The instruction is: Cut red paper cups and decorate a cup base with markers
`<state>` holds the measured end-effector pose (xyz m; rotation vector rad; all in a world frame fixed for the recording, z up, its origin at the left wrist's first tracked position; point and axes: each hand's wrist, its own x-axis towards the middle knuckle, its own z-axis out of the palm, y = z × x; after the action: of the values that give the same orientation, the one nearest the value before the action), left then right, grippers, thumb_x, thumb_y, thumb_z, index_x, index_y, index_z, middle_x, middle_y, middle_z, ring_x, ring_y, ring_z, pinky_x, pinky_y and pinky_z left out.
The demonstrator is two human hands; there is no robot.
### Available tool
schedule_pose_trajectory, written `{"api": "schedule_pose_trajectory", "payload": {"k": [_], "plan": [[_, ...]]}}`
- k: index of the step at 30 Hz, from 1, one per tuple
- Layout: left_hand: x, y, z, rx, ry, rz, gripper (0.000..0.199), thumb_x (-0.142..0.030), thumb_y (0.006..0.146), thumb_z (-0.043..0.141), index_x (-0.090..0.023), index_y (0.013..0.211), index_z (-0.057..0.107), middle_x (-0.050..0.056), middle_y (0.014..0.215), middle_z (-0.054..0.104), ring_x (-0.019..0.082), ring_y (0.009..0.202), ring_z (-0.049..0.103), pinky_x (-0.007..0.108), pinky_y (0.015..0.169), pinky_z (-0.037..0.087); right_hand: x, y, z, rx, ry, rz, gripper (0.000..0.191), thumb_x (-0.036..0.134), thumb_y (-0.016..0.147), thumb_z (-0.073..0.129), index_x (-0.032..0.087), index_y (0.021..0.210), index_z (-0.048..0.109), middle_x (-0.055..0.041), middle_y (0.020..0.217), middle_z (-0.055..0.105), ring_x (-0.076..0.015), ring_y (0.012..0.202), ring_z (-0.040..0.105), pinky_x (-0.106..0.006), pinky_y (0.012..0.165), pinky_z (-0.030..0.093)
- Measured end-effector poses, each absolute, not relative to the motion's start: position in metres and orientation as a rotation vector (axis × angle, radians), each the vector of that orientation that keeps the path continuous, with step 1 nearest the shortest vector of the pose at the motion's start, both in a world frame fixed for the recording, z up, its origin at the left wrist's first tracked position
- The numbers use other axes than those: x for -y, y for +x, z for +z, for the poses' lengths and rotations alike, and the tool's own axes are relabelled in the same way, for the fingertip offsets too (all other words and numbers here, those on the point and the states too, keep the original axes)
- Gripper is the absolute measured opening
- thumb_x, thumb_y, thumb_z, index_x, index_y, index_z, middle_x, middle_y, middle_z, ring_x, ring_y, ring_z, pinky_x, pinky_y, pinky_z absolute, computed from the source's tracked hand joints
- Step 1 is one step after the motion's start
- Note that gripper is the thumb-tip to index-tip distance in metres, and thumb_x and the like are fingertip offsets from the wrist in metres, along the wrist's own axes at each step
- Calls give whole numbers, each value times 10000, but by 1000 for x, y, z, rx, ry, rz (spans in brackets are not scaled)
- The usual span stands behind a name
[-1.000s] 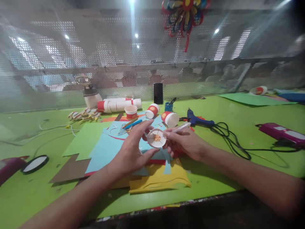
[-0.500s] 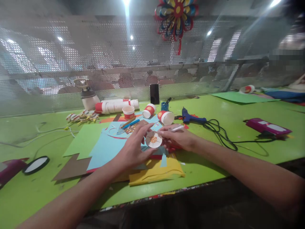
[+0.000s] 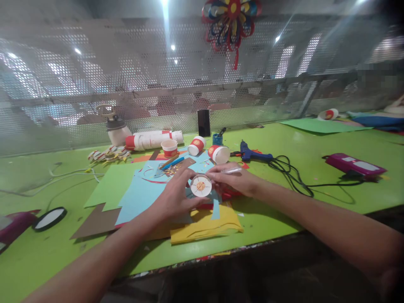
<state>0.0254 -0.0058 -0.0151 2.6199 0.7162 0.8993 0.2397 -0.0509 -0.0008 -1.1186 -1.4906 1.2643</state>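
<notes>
My left hand [image 3: 177, 194] grips a small white paper cup [image 3: 201, 186] by its side, thumb below and fingers above. The cup's round white face is turned toward me and bears an orange patterned centre with dark lines running outward. At the cup's right edge, my right hand [image 3: 235, 180] pinches a silvery pen [image 3: 232, 171], whose tip is hidden by the fingers. Beneath both hands lie light blue paper [image 3: 142, 194] and folded yellow paper [image 3: 206, 227].
Behind the hands are red-and-white cups [image 3: 219, 154], a blue jar [image 3: 217, 139] and an upright phone [image 3: 203, 123]. A blue glue gun [image 3: 255, 154] with a looped cable and a purple device [image 3: 355, 165] lie right. A black-rimmed disc [image 3: 49, 219] is left.
The cup has shifted slightly left and its face has turned a little. My right hand's fingers have moved slightly left along with the pen.
</notes>
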Motion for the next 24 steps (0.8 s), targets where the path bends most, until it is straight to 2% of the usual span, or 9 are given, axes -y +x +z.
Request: {"api": "schedule_pose_trajectory", "payload": {"k": [5,9,14,17,20,24], "plan": [[6,25,-16,-874,2626,878,436,-409,711,795,-186,967,521,91,1019,607,286,1009,567,424,818,477,53,248,7,1573,-1185,958,268,364,843,641,156,1008,676,-41,760,672,-147,634,616,-314,639,510],[9,25,-14,-902,2659,833,426,-433,732,779,-196,974,522,99,1075,607,296,1087,551,433,885,459,47,255,8,1684,-1213,640,235,299,813,652,153,988,711,-43,763,667,-171,653,592,-343,676,480],[8,25,-16,-977,2690,743,413,-492,733,748,-203,903,506,93,1015,582,296,985,569,423,806,476,33,263,2,1717,-1253,354,240,251,797,629,177,1008,718,-86,976,725,-213,798,632,-382,787,490],[6,26,-20,-1058,2722,614,434,-539,728,725,-195,874,504,91,989,570,301,940,568,423,777,473,28,268,1,1712,-1275,280,272,264,813,608,175,1051,705,-105,1036,726,-228,857,657,-381,815,508],[6,28,-23,-1120,2742,561,505,-614,695,723,-197,878,505,83,978,565,297,940,562,408,777,462,25,271,1,1704,-1288,238,283,265,814,606,171,1064,699,-105,1031,728,-227,867,666,-376,827,516],[6,28,-20,-1181,2687,525,640,-740,589,718,-196,856,517,75,927,569,293,908,554,396,746,455,23,270,-3,1722,-1284,225,250,247,817,592,174,1026,709,-80,931,738,-205,769,662,-358,757,528]]}}
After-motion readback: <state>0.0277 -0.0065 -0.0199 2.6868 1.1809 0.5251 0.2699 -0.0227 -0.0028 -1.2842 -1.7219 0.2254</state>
